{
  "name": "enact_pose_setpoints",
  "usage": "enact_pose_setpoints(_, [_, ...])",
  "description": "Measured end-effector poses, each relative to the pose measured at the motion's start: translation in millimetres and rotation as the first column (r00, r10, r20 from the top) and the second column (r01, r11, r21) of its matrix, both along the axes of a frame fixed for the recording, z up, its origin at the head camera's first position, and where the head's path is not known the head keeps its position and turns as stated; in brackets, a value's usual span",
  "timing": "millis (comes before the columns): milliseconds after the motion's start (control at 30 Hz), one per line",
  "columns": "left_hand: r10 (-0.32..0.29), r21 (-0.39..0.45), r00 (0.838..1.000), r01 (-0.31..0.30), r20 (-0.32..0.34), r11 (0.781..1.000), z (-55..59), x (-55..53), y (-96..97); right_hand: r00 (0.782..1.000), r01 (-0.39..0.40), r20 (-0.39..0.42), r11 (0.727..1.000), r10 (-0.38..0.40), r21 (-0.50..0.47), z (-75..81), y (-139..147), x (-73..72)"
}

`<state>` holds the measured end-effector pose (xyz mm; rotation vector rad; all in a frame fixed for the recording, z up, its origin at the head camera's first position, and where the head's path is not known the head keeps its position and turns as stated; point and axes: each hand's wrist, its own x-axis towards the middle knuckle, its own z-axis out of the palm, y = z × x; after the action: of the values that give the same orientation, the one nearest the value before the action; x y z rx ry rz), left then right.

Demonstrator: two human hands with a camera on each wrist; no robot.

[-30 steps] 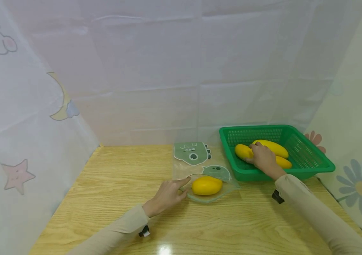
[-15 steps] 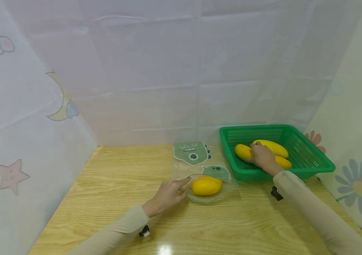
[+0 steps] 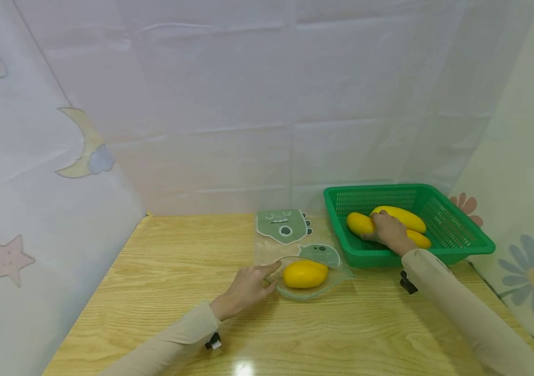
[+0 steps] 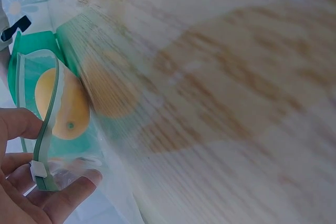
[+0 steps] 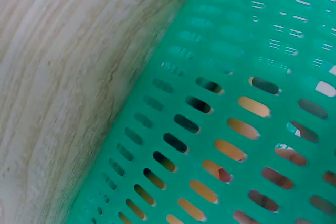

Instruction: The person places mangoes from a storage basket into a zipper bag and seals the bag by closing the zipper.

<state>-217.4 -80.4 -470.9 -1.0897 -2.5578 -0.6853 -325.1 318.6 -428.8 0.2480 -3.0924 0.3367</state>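
A clear zip bag (image 3: pixel 269 250) with green cartoon prints lies on the table, its mouth facing me and spread. One yellow mango (image 3: pixel 305 274) sits inside, just behind the opening. My left hand (image 3: pixel 245 290) pinches the left end of the bag's green-edged mouth, beside a white slider (image 4: pixel 38 169) in the left wrist view. Over in the green basket (image 3: pixel 460 250), my right hand (image 3: pixel 389 230) grips the right end of another mango (image 3: pixel 359 223). The right wrist view mostly shows the slotted basket wall (image 5: pixel 210 103), with yellow fruit and parts of fingers behind the slots.
Besides the gripped one, a long yellow fruit (image 3: pixel 405 218) lies at the back of the basket and another yellow fruit (image 3: pixel 419 239) near its front wall, partly behind my right hand. The wooden table (image 3: pixel 177 250) meets a pale printed cloth (image 3: pixel 215 156) at its back edge.
My right wrist and sleeve have shifted slightly left, while the hand stays at the mango in the basket. The left hand, bag and bagged mango look unchanged.
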Motion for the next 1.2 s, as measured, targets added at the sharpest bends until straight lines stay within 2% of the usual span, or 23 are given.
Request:
enact_pose_setpoints(467, [-0.001,-0.003,1.0,0.001,-0.015,1.0,0.1,0.7,-1.0,0.998,0.006,0.067,1.0,-0.005,-0.014,5.0,-5.8,-0.9])
enact_pose_setpoints(800, [0.0,0.001,0.999,0.0,-0.032,1.0,-0.1,0.1,-0.6,0.998,0.008,0.059,1.0,-0.008,0.001,-1.2,-1.2,-7.7])
enact_pose_setpoints(1200, [-0.016,0.017,1.0,0.016,-0.026,1.0,-2.2,-0.7,-0.1,0.998,0.022,0.066,0.999,-0.02,-0.032,-0.1,-1.0,-5.1])
